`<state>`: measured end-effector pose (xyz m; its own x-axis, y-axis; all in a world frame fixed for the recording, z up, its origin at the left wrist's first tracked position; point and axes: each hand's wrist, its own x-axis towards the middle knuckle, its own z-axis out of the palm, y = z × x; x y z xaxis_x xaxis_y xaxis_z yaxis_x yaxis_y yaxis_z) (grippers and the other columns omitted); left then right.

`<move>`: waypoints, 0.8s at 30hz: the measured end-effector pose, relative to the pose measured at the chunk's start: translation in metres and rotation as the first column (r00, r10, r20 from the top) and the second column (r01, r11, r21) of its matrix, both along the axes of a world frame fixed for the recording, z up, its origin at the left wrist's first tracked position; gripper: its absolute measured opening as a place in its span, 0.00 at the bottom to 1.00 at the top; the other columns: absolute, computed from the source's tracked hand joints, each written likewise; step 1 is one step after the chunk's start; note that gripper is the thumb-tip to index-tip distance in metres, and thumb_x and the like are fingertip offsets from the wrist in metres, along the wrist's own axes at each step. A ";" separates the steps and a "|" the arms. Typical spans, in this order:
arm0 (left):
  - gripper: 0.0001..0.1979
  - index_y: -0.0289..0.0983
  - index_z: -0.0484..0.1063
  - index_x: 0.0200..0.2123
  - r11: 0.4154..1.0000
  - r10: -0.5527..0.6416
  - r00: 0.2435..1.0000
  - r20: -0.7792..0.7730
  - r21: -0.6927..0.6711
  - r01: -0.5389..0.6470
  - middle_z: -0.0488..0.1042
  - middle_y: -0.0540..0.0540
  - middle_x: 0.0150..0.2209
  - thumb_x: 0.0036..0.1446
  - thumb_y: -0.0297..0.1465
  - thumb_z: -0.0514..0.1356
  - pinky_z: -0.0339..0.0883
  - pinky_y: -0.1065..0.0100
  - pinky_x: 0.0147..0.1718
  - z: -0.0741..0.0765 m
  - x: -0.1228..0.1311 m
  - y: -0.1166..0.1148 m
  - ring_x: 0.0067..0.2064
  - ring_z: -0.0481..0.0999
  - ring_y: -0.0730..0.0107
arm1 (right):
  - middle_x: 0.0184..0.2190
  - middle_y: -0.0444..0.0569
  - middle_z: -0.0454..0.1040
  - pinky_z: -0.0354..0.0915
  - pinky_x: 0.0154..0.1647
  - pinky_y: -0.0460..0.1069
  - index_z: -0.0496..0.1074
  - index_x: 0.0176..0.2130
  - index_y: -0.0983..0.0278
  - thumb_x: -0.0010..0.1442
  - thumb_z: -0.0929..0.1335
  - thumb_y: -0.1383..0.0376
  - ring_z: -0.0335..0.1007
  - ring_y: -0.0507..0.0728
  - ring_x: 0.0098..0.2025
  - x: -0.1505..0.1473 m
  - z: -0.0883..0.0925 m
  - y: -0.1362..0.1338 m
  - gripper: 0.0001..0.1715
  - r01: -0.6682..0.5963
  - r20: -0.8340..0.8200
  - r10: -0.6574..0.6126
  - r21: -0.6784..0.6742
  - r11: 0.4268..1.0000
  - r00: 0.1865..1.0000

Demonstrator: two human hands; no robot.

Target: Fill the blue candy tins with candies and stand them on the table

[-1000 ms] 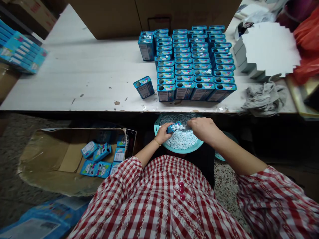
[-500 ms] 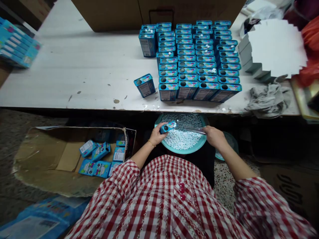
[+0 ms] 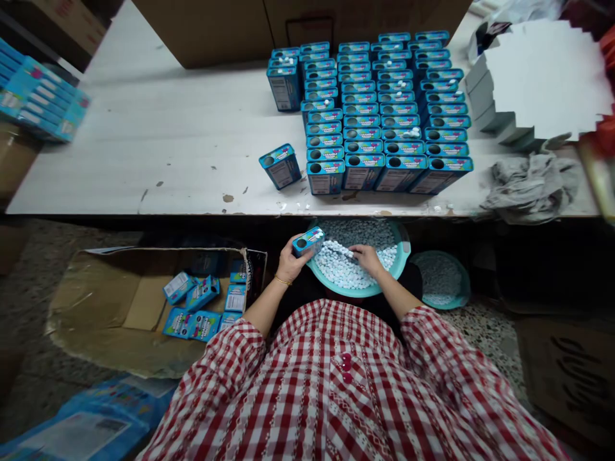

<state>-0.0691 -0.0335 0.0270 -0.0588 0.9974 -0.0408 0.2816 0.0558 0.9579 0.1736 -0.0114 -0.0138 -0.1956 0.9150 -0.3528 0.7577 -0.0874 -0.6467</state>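
My left hand (image 3: 289, 261) is closed around a small blue candy box (image 3: 308, 241), tilted over the left rim of a turquoise basin (image 3: 331, 288). A dark round opening shows at one end of the box's top. Small white candies (image 3: 353, 275) fill much of the basin. My right hand (image 3: 368, 257) grips a narrow scoop, low over the candies. White candies (image 3: 339, 248) lie heaped along the scoop and cover most of it. On the table above stand rows of matching blue boxes (image 3: 364, 163), and a single box (image 3: 280, 168) is set apart to their left.
A cardboard box (image 3: 110, 320) with several blue boxes lies at the left. Another basin (image 3: 464, 291) of candies sits on the floor at right. The white table (image 3: 192, 147) carries stacked white card (image 3: 548, 77), a grey cloth (image 3: 531, 186) and a large carton (image 3: 216, 32).
My right hand has moved left and inward over the basin, and the scoop now carries a heap of candies. My left hand has shifted slightly left with the candy box.
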 end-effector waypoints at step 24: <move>0.26 0.37 0.67 0.48 0.934 -0.268 0.925 -0.269 0.162 0.318 0.71 0.43 0.48 0.42 0.22 0.59 0.62 0.59 0.52 -0.016 0.055 0.009 0.50 0.69 0.60 | 0.37 0.56 0.73 0.61 0.32 0.47 0.74 0.37 0.66 0.58 0.57 0.71 0.72 0.57 0.36 -0.014 0.211 -0.001 0.18 -0.507 0.659 0.446 -0.112 0.855 0.606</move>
